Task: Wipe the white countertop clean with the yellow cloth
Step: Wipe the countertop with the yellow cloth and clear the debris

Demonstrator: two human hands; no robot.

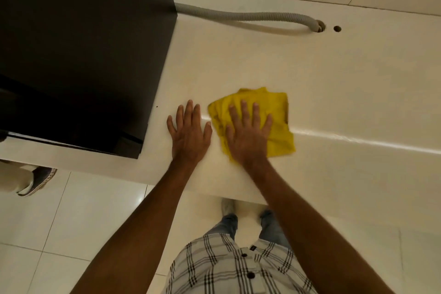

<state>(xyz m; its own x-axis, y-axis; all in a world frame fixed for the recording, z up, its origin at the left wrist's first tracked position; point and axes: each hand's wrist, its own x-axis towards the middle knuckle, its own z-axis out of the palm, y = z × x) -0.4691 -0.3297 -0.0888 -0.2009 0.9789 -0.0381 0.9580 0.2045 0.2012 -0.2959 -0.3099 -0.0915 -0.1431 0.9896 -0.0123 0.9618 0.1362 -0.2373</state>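
A crumpled yellow cloth (pixel 272 112) lies flat on the white countertop (pixel 334 83), near its front edge. My right hand (pixel 247 135) presses palm-down on the cloth's left half, fingers spread and pointing away from me. My left hand (pixel 189 131) rests flat on the bare countertop just left of the cloth, fingers apart, holding nothing. The two hands are close but not touching.
A large black appliance (pixel 78 50) stands on the countertop at the left. A grey corrugated hose (pixel 243 15) runs from behind it into a hole (pixel 318 25) at the back, beside a smaller hole (pixel 337 28). Another person's shoe (pixel 39 180) is on the tiled floor at left.
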